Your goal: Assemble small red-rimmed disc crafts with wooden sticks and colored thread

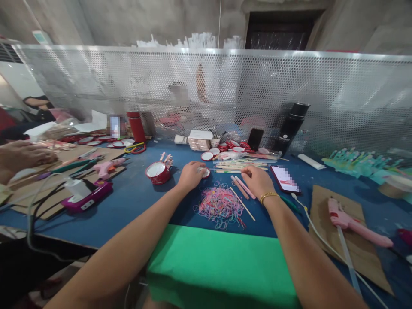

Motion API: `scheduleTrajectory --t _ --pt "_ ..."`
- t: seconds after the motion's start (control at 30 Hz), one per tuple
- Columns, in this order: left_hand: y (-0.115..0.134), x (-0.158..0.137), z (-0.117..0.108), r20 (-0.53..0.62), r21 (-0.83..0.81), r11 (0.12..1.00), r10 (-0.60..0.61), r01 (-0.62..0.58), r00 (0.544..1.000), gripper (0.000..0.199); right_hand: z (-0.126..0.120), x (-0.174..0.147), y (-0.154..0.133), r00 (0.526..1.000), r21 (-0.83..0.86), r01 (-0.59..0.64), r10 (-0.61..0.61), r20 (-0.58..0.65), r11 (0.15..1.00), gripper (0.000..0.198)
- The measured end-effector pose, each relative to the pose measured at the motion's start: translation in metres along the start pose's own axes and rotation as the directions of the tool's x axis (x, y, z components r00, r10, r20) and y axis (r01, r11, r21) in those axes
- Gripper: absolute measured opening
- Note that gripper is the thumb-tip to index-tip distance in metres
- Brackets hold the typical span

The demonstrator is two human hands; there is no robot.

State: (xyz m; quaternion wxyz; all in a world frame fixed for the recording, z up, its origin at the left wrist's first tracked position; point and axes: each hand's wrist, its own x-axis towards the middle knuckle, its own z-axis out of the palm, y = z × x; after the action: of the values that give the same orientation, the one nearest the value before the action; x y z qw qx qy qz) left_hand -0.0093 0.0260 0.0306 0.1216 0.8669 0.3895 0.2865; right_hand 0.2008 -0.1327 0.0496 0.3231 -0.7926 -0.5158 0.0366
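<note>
My left hand (192,175) is closed, its fingers curled at a small red-rimmed white disc (206,173) that shows beside the fingertips. My right hand (255,180), with a gold bracelet at the wrist, has its fingers curled together beside the pink sticks (242,187); whatever they pinch is too small to make out. Between and below both hands lies a tangled heap of colourful rubber bands (220,206). A thin wooden stick (243,204) rests against the heap's right side. Several pale sticks (236,165) lie just beyond the hands.
At left stand a stack of red-rimmed discs (157,173), a purple power strip (86,196) and a pink glue gun (104,169). A phone (285,179) and another pink glue gun (346,219) on cardboard (322,201) are right. A co-worker's hand (25,156) works far left. Green cloth (222,266) covers the near edge.
</note>
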Motion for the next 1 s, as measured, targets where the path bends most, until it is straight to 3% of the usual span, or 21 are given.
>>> scheduleTrajectory --t 0.13,0.27,0.5,0.67,0.73,0.87,0.93,1.0 --pt "0.012 -0.003 0.000 0.009 -0.174 0.967 0.191 -0.187 0.982 0.032 -0.001 -0.001 -0.001 0.993 -0.191 0.004 0.018 0.117 0.982 0.015" --pt "0.025 -0.008 0.002 0.136 -0.323 0.895 0.367 -0.309 0.920 0.037 0.002 -0.003 -0.004 0.973 -0.322 0.054 0.023 0.230 0.945 0.016" --pt "0.039 -0.021 0.007 0.397 -0.490 0.845 0.434 -0.213 0.808 0.042 0.006 -0.007 -0.014 0.969 -0.479 0.068 0.057 0.241 0.875 0.030" --pt "0.052 -0.024 -0.006 0.497 -0.673 0.737 0.516 -0.065 0.698 0.037 0.008 -0.011 -0.019 0.957 -0.451 0.167 -0.033 0.289 0.877 0.019" --pt "0.053 -0.023 -0.008 0.510 -0.691 0.722 0.470 0.017 0.720 0.037 0.007 -0.013 -0.020 0.943 -0.408 0.197 -0.057 0.329 0.891 0.015" --pt "0.043 -0.016 0.001 0.349 -0.649 0.760 0.254 0.037 0.902 0.037 0.006 -0.013 -0.021 0.953 -0.422 0.173 -0.043 0.301 0.890 0.023" --pt "0.037 -0.013 0.005 0.296 -0.642 0.765 0.186 0.052 0.937 0.036 0.007 -0.013 -0.021 0.960 -0.442 0.163 -0.038 0.278 0.882 0.025" --pt "0.033 -0.013 0.007 0.323 -0.643 0.755 0.118 0.126 0.939 0.035 0.008 -0.013 -0.021 0.956 -0.432 0.175 -0.048 0.289 0.885 0.024"
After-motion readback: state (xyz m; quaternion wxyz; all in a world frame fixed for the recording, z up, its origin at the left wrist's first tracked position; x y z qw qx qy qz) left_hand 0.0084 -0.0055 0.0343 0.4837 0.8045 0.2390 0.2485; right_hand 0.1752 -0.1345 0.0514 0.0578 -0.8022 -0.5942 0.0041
